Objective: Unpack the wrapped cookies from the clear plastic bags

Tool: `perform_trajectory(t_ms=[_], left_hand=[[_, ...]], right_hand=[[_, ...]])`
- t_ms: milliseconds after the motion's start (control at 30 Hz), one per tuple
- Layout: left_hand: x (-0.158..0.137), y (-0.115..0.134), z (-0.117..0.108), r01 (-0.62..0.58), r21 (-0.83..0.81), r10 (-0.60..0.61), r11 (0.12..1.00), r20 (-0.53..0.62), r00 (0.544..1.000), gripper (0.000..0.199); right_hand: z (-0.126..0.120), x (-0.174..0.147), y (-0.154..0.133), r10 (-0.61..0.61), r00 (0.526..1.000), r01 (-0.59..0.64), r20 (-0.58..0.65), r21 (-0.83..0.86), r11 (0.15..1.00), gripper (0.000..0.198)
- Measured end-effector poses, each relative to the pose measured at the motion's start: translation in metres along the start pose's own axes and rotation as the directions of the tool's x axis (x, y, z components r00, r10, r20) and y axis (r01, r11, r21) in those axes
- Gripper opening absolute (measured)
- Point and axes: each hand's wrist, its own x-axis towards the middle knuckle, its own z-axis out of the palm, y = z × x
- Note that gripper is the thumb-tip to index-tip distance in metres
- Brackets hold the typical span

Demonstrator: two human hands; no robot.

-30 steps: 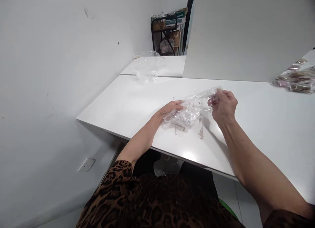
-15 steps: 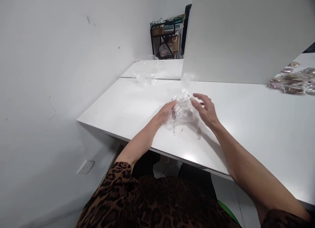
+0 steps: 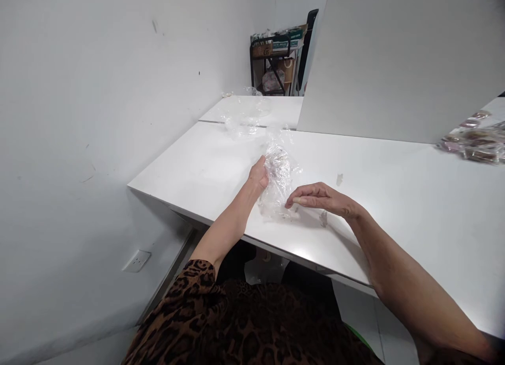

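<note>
A crinkled clear plastic bag (image 3: 278, 168) stands bunched over the white table, its lower part spread on the tabletop. Whatever may be inside it is hard to make out through the glare. My left hand (image 3: 259, 173) is closed on the bag's left side, with its fingertips hidden behind the plastic. At the lower right edge of the bag is my right hand (image 3: 319, 198), fingers stretched out and slightly bent, the thumb a little apart from them. It holds nothing that I can see.
More loose clear plastic (image 3: 244, 112) lies farther back by the wall. Small grey flakes (image 3: 323, 219) dot the white table (image 3: 394, 212). A tall pale panel (image 3: 390, 60) stands along the back. Wrapped items (image 3: 477, 141) are piled at the right, and a black rack (image 3: 272, 54) stands beyond.
My right hand has come down and toward me, from the bag's upper right to its lower right edge. The bag now stretches taller and has shifted slightly left with my left hand.
</note>
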Motion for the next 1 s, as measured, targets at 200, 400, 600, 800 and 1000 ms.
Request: perform_trajectory(t_ms=[200,400,600,800,1000], left_hand=[[-0.024,-0.001,0.018,0.053,0.008,-0.053,0.999,0.073,0.996,0.037],[-0.032,-0.007,0.023,0.015,0.013,-0.018,1.0,0.251,0.968,0.022],[-0.03,-0.009,0.016,-0.049,0.145,0.008,0.988,0.273,0.962,0.025],[-0.042,-0.012,0.019,-0.108,0.253,0.018,0.961,0.333,0.943,0.034],[-0.042,-0.009,0.017,-0.219,0.325,0.091,0.92,0.366,0.926,0.041]], right_hand=[[0.008,0.016,0.022,0.006,0.847,-0.003,-0.532,0.006,1.0,0.051],[0.014,0.025,0.042,0.079,0.739,-0.042,-0.669,0.071,0.997,0.068],[0.009,0.027,0.044,0.188,0.668,-0.063,-0.72,0.197,0.978,0.101],[0.013,0.027,0.042,0.116,0.723,-0.007,-0.681,0.161,0.987,0.129],[0.012,0.028,0.036,0.182,0.732,0.042,-0.656,0.311,0.95,0.115]])
